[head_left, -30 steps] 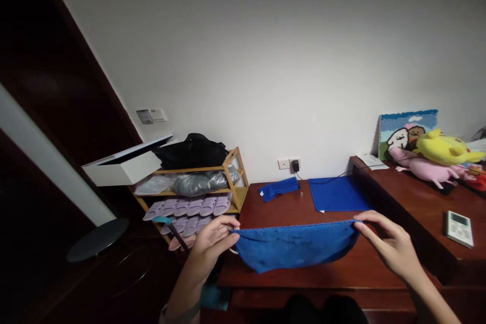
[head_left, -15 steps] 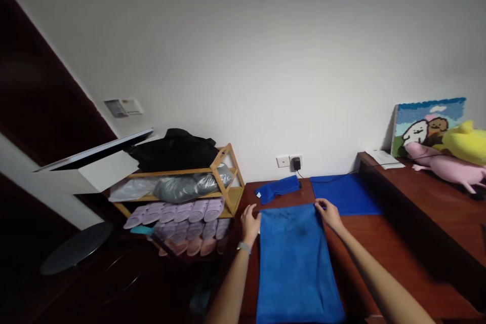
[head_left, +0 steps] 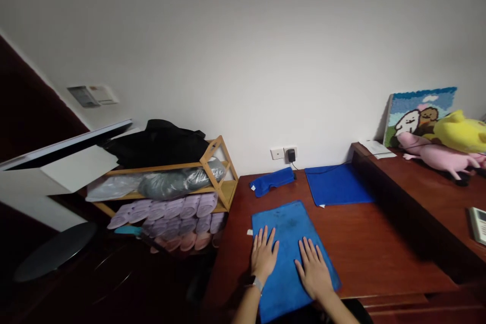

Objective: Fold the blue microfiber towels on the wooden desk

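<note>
A light blue cloth (head_left: 286, 228) with dark stains lies spread on the brown wooden desk (head_left: 372, 258). A small white tag shows at its left edge. My left hand (head_left: 265, 255), with a watch on the wrist, rests flat on the cloth's left part, fingers spread. Flat on its right part lies my right hand (head_left: 314, 268), fingers also apart. Neither hand grips anything. Farther back are a crumpled, darker blue cloth (head_left: 272, 182) and another dark blue cloth (head_left: 337, 186) laid flat.
A black plug adapter (head_left: 291, 155) sits in the wall socket, its cable trailing right. On the raised right section are a pink plush toy (head_left: 436, 152), a yellow plush toy (head_left: 461, 131) and a calculator-like device (head_left: 478, 225). A wooden rack (head_left: 224, 177) with slippers stands left.
Both hands have let go of the light blue cloth's far corners and moved nearer, now flat on it. The cloth, held up before, lies on the desk. The view has shifted slightly right.
</note>
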`<state>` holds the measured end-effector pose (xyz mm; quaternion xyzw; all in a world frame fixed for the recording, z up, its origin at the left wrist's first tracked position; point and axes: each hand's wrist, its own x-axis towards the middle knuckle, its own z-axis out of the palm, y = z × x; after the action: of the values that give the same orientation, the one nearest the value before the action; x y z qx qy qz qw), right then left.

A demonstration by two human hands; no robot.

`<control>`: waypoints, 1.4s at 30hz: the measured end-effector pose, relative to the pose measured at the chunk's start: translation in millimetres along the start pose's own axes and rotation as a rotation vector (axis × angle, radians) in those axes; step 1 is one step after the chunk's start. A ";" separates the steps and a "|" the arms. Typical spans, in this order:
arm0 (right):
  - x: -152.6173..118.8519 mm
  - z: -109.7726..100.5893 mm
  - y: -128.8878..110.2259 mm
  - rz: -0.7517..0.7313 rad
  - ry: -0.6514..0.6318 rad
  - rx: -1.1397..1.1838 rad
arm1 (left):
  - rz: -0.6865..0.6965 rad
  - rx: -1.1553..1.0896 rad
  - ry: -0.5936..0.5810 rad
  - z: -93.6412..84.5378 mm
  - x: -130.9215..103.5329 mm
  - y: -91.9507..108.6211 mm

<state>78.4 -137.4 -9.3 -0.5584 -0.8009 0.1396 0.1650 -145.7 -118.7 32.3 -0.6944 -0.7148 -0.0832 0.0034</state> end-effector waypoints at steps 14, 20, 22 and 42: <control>22.5 -28.8 39.8 0.235 -0.035 -0.139 | 0.138 -0.003 0.077 -16.3 -35.9 18.6; 46.7 -46.5 51.5 0.116 -0.117 -0.120 | -0.031 0.010 0.029 16.3 -48.4 14.3; 55.2 -54.3 56.0 0.105 -0.131 -0.114 | -0.111 0.034 0.066 26.2 -60.0 21.7; 92.9 -50.4 55.1 0.181 -0.110 -0.081 | -0.177 0.117 0.242 43.3 -73.3 46.6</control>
<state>116.4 -29.5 24.0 -0.6263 -0.7600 0.1517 0.0847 -92.0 -185.0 -13.9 -0.6121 -0.7712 -0.1246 0.1225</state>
